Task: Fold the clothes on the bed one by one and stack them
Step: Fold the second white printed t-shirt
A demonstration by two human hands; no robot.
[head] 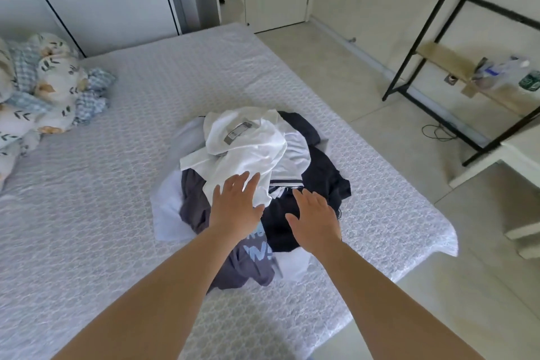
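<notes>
A loose pile of clothes lies near the bed's right edge. On top is a white shirt [248, 143] with a grey neck label. Under it are a black garment [321, 172], a dark grey garment [193, 204] with pale blue lettering and a pale lilac piece [165, 213]. My left hand [236, 207] reaches out with straight fingers over the near edge of the white shirt. My right hand [315, 219] is stretched flat over the black garment. Neither hand grips anything.
The bed [102, 184] has a pale patterned cover. A bundled floral and checked quilt [43, 90] lies at its far left. A black metal shelf [455, 67] and a white table corner [511, 161] stand on the tiled floor to the right.
</notes>
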